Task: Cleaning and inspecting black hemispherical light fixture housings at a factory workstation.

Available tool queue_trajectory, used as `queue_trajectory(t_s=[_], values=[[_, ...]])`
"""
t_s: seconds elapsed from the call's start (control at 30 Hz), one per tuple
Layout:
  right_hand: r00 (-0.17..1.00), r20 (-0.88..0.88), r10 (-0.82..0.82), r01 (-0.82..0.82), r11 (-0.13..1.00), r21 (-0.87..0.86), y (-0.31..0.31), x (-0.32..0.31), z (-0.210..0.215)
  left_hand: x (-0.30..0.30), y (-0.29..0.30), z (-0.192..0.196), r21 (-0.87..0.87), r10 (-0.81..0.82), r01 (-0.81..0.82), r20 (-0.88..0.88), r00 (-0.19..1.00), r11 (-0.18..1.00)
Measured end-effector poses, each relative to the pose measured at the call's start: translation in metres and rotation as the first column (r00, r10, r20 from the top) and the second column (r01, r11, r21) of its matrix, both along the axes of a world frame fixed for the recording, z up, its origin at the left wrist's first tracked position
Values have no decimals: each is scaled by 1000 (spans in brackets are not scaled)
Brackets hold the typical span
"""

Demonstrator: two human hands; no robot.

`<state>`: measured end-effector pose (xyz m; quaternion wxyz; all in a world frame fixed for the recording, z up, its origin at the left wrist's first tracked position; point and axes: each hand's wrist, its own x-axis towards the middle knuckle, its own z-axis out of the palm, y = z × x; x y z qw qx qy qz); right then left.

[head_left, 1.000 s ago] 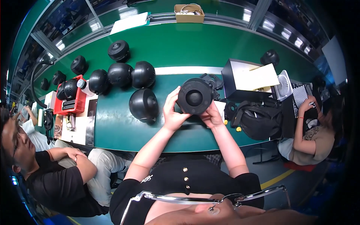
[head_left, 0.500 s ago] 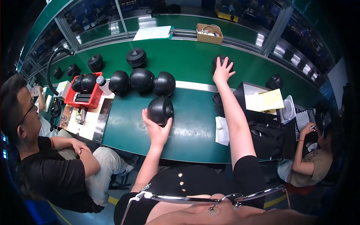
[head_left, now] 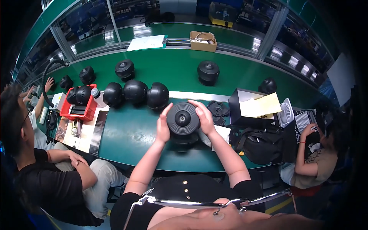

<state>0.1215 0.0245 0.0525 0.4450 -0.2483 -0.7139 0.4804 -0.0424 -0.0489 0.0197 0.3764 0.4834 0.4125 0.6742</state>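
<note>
Above the near edge of the green table I hold a black, ball-shaped device point(head_left: 183, 119), its ringed face with a small round centre turned up. My left hand point(head_left: 163, 124) grips its left side, and my right hand point(head_left: 205, 119) wraps round the right side. The underside is hidden. Three similar black ball-shaped devices point(head_left: 135, 91) stand in a row to the left, beyond my left hand. Farther off, one more black device point(head_left: 209, 73) rests by itself on the green belt.
A red bin point(head_left: 94, 105) with black parts and a clear bottle point(head_left: 96, 94) stand left. At right are a black box point(head_left: 238, 109) with papers on it, a white sheet point(head_left: 223, 133) and a black backpack point(head_left: 262, 147). People sit on both sides.
My right hand has left the device on the far belt and come back to the device in my left hand. That device now has its ringed face up, held by both hands.
</note>
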Motion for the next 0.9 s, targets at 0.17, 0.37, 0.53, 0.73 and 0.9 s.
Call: queue_trajectory(t_s=[0.17,0.37,0.53,0.73,0.9], values=[[935,-279,-219,-91,614,-784,-6,12,-24,15,0,13,190,204,-141,-373,905,972],[965,-197,-173,70,895,-441,-10,38,-7,2,8,8,-18,-4,4,-7,1000,1000],[985,-70,-159,133,951,-280,-34,38,-2,-3,7,-3,-45,1,0,17,1000,999],[934,-53,-354,336,917,-214,-46,69,41,-18,0,-4,-19,-12,16,202,979,1000],[888,-197,-415,395,909,-134,-52,106,55,-34,-3,0,0,-31,32,252,967,999]])
